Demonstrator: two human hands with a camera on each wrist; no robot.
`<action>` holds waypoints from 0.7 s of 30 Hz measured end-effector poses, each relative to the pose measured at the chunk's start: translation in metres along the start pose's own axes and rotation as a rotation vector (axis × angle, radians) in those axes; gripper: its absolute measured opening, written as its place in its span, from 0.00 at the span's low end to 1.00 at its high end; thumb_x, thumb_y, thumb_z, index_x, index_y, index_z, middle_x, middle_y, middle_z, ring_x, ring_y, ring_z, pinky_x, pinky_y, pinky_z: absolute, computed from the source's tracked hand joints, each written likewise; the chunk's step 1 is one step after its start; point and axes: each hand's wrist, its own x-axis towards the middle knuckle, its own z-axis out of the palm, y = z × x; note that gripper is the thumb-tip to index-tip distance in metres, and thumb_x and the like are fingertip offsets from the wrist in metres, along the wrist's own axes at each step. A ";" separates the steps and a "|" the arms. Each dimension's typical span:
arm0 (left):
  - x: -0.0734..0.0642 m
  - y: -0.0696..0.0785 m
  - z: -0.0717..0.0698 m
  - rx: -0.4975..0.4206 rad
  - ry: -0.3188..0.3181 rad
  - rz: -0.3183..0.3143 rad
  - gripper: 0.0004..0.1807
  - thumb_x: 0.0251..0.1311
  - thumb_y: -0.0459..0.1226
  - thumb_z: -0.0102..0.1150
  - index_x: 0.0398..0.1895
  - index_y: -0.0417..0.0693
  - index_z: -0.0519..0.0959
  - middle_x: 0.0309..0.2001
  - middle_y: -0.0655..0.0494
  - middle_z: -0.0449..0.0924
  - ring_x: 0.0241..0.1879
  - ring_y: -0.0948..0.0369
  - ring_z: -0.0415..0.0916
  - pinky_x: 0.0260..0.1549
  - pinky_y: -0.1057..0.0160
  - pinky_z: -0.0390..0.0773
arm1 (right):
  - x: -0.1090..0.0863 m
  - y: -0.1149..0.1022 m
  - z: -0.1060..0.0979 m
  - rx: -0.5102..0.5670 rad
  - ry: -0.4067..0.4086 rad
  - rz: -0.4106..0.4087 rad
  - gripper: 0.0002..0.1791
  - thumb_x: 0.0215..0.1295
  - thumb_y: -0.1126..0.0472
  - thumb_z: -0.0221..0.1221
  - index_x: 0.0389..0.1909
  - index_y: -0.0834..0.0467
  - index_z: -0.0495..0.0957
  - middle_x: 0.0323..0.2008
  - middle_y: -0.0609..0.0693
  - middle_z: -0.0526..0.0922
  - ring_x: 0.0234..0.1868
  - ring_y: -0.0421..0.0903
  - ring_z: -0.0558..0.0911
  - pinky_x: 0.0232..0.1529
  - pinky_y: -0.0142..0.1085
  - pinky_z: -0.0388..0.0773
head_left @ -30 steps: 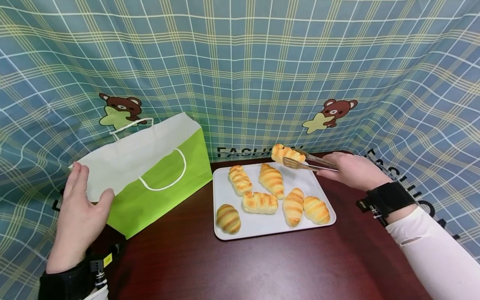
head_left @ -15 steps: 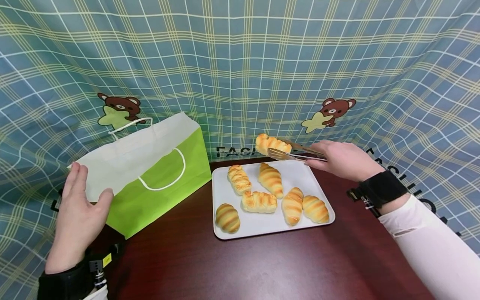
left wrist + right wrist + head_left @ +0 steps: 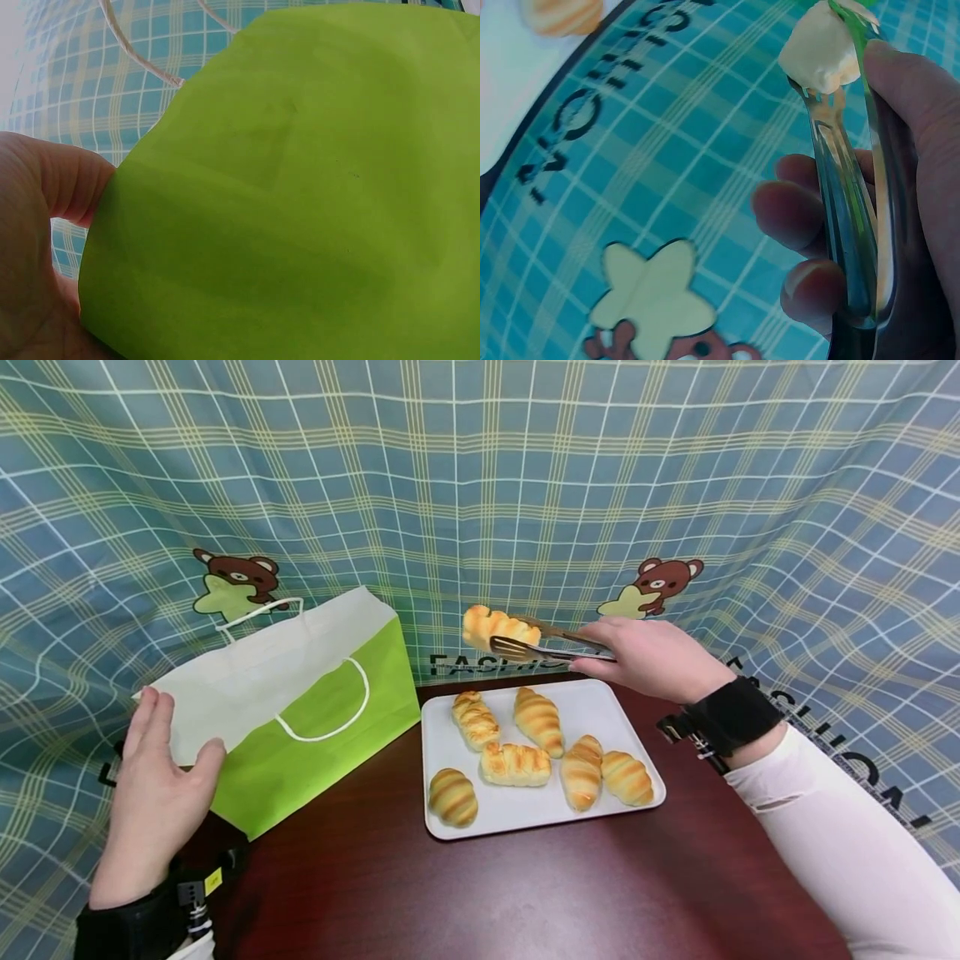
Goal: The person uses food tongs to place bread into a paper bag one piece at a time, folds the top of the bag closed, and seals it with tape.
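Observation:
My right hand (image 3: pixel 651 658) grips metal food tongs (image 3: pixel 557 654), fingers and thumb wrapped along both arms in the right wrist view. Pinched in the tong heads is a golden ridged bread roll (image 3: pixel 486 625), raised above the far edge of the tray. To the left stands a green paper bag (image 3: pixel 322 743) with a white upper part and white cord handles. My left hand (image 3: pixel 159 785) rests against the bag's near left end, fingers extended upward and thumb apart. In the left wrist view, the bag's green side (image 3: pixel 300 187) hides part of that hand.
A white tray (image 3: pixel 495 814) holds several breads, among them a round striped bun (image 3: pixel 453 797) and a croissant-shaped one (image 3: pixel 538 720). The dark red table (image 3: pixel 480 893) lies beneath. A blue checked cloth (image 3: pixel 510 485) hangs close behind and on both sides.
My right hand has carried the tongs and bread roll leftward and up, from the tray's far right corner toward the bag. The left hand and bag have stayed in place.

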 end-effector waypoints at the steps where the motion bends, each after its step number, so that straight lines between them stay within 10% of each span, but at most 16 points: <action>1: 0.000 0.000 0.000 0.000 -0.002 -0.001 0.40 0.67 0.43 0.44 0.75 0.47 0.35 0.75 0.57 0.24 0.74 0.48 0.26 0.62 0.33 0.44 | 0.004 -0.003 -0.002 -0.003 0.006 -0.012 0.30 0.63 0.33 0.49 0.57 0.47 0.74 0.50 0.47 0.79 0.46 0.44 0.80 0.42 0.46 0.77; 21: -0.002 -0.002 -0.001 -0.011 0.015 0.033 0.40 0.66 0.42 0.45 0.75 0.46 0.36 0.76 0.57 0.25 0.74 0.49 0.27 0.62 0.33 0.46 | 0.063 -0.067 -0.048 -0.081 0.070 -0.174 0.32 0.67 0.35 0.44 0.61 0.52 0.71 0.49 0.47 0.76 0.40 0.43 0.79 0.39 0.43 0.78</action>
